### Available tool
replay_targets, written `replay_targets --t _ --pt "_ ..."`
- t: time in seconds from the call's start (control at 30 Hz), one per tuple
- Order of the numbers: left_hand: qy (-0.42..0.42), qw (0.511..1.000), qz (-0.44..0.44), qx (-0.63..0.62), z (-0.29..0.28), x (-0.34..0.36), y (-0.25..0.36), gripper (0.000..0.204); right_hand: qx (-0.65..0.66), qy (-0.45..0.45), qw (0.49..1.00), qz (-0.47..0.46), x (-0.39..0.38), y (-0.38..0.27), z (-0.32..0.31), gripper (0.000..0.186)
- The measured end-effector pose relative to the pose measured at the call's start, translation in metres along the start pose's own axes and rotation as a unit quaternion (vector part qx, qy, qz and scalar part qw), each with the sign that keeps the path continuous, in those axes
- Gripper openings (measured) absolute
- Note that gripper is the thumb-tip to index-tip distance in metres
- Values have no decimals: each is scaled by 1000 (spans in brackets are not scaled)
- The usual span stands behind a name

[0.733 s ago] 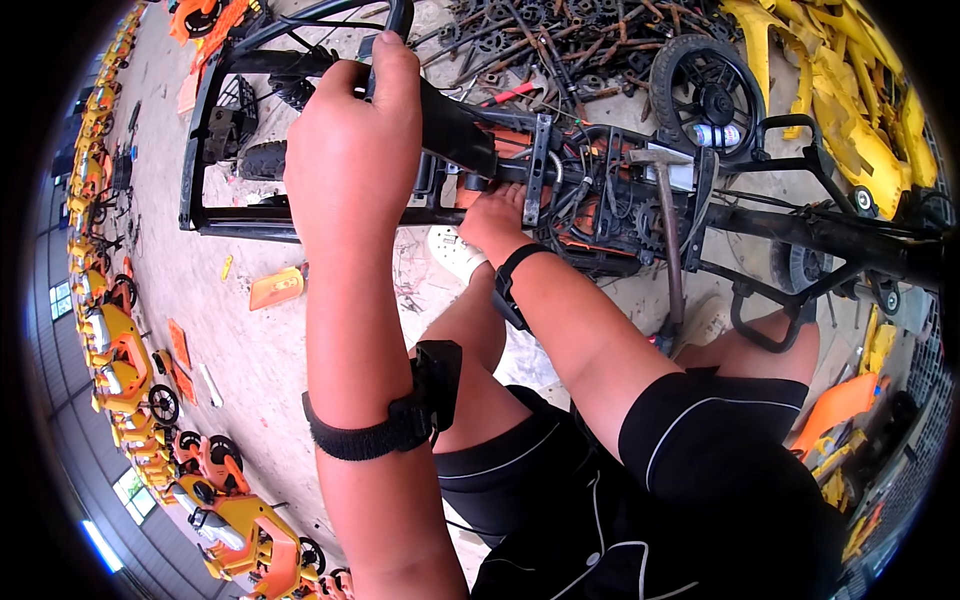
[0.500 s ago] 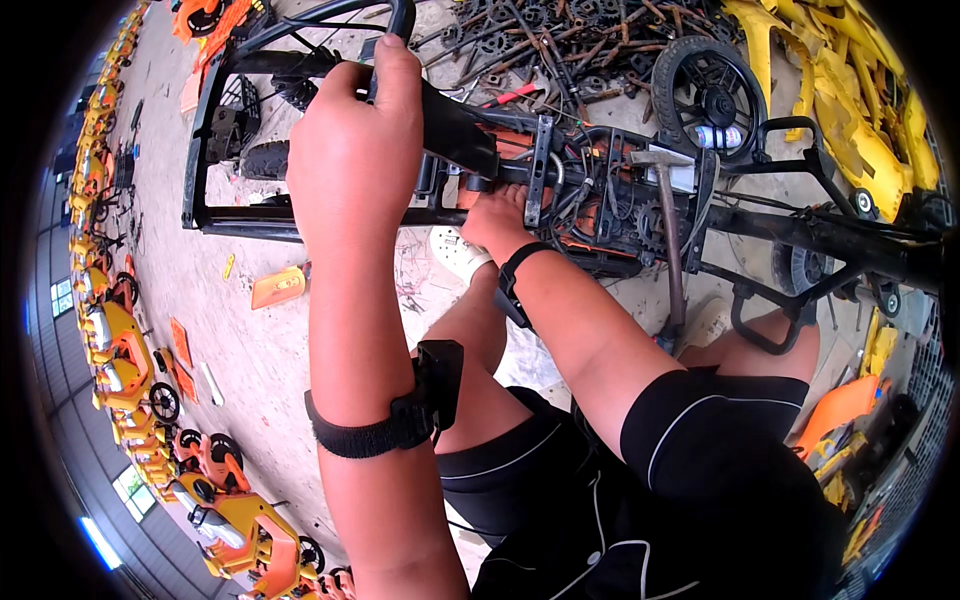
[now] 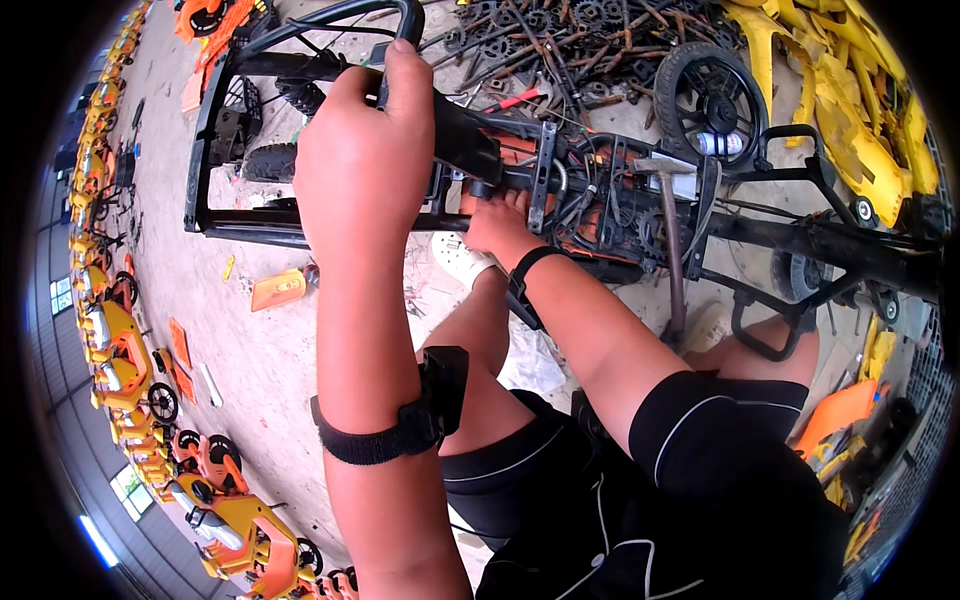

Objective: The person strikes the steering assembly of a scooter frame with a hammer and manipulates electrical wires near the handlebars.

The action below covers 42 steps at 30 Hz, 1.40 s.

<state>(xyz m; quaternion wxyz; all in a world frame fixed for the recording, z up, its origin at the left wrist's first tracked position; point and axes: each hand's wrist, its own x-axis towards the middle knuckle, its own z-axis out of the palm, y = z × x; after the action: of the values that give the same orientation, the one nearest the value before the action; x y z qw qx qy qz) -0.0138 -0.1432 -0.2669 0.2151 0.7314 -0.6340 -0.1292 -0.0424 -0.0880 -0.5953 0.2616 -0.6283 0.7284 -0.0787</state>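
Note:
A black vehicle frame [image 3: 250, 232] lies on its side across the view, full of cables and brackets. My left hand [image 3: 365, 175] is wrapped round a curved black tube [image 3: 408, 18] at its far left part, thumb along the tube. Closer to the middle, my right hand [image 3: 497, 225] grips over the frame's near rail, fingertips against an orange panel [image 3: 512, 150]; its thumb is mostly hidden. A hammer [image 3: 670, 225] with a long handle rests across the frame, to the right of my right hand.
Behind the frame lies a heap of rusty metal parts [image 3: 560, 50], with a spoked-style wheel [image 3: 712, 105] beside it. Yellow body panels [image 3: 850, 130] pile up at the far right. An orange piece [image 3: 278, 290] lies on the floor. Rows of yellow-orange vehicles [image 3: 125, 350] line the left.
My left hand and the curved tube have shifted slightly to the right and down. My right hand keeps its place on the rail, and the hammer stays on the frame.

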Motion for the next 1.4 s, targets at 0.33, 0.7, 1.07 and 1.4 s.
replay_targets --t 0.33,0.7,1.07,1.4 --pt "5 1000 -1 11 0 0 -1 64 19 -114 993 23 3 -4 -22 71" --pt "12 1000 -1 21 -1 -1 3 63 15 -92 996 16 -2 -4 -3 87" --pt "7 1000 4 27 0 -1 0 62 7 -120 993 24 3 -5 -21 90" --pt "8 1000 -11 18 -2 -2 2 62 37 -73 996 16 -11 -8 -18 104"
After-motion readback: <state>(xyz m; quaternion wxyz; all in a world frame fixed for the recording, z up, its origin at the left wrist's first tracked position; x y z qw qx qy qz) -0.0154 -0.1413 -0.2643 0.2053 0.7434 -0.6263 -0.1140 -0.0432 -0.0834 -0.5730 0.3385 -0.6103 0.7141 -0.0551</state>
